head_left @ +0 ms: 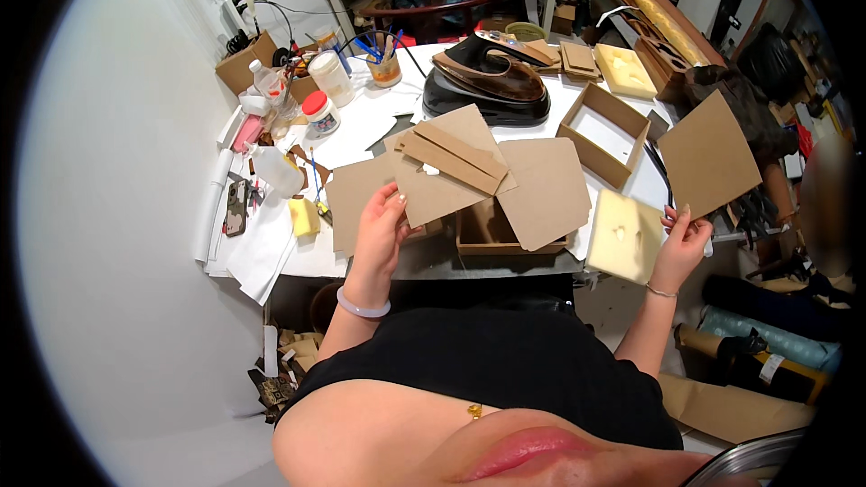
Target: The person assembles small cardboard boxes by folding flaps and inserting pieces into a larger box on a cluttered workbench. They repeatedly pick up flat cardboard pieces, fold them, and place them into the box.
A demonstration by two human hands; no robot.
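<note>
1. Left hand (pixel 383 225) grips a fan of brown cardboard panels (pixel 451 176) with two narrow strips on top
2. Right hand (pixel 681 239) pinches a single square cardboard panel (pixel 708 155) by its lower edge, held off the table's right side
3. Open shallow cardboard box (pixel 603 133) on white table (pixel 379 117), black iron (pixel 487 81) behind
4. Yellow foam insert (pixel 624 234) at table edge, between the hands

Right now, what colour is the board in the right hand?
Plain brown, seen in the head view: board, right hand.

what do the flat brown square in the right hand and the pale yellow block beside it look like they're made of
The flat brown square panel in the right hand looks like matte cardboard or fibreboard: thin, stiff, uniform. The pale yellow block seems foam: soft-looking, with a cut-out hollow.
</note>
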